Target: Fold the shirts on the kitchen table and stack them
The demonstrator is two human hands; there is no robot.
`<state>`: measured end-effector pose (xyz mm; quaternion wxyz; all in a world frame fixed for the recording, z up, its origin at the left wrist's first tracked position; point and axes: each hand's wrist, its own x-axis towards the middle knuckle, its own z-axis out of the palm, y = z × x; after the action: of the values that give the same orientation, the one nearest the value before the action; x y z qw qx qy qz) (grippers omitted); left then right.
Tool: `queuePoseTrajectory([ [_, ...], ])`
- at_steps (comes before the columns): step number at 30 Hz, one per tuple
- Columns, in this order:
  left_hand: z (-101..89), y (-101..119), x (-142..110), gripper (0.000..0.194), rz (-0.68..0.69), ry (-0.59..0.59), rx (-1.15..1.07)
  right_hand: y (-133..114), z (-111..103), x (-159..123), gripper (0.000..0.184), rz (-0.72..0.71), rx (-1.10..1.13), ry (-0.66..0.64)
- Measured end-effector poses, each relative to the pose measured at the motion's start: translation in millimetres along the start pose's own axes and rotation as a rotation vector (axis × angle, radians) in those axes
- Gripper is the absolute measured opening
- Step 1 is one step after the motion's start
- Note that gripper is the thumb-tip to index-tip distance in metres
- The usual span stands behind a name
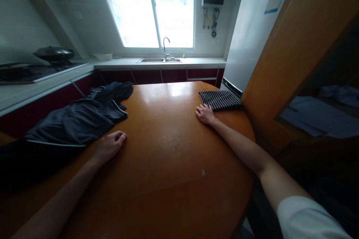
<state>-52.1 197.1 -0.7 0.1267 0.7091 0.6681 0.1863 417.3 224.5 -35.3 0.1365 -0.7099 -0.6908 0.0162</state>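
Observation:
My right hand (205,114) lies flat on the orange wooden table (171,149), fingers stretched toward the near edge of a folded black-and-white striped cloth (221,100), touching or almost touching it. My left hand (110,145) rests on the table with fingers loosely curled, holding nothing, just right of a heap of dark blue-grey clothing with white piping (81,117). The clothing spreads along the table's left side toward the far edge.
A kitchen counter with a sink and tap (165,56) runs under a bright window. A stove with a dark pan (54,54) stands at left. A white fridge (249,41) and a wooden cabinet (303,63) with folded light cloth stand at right.

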Motion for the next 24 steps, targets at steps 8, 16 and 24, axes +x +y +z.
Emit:
queuePoseTrajectory([
  [8,5.1,-5,-1,0.041,0.094,-0.021,0.001,-41,7,-16,0.053,-0.089,0.016,0.158],
  [16,7.4,-4,-5,0.039,0.130,-0.032,0.033,23,-4,8,0.078,0.235,-0.052,0.196],
  [24,8.1,1,-11,0.033,0.112,0.002,0.057,36,11,14,0.055,0.168,-0.017,0.049],
])
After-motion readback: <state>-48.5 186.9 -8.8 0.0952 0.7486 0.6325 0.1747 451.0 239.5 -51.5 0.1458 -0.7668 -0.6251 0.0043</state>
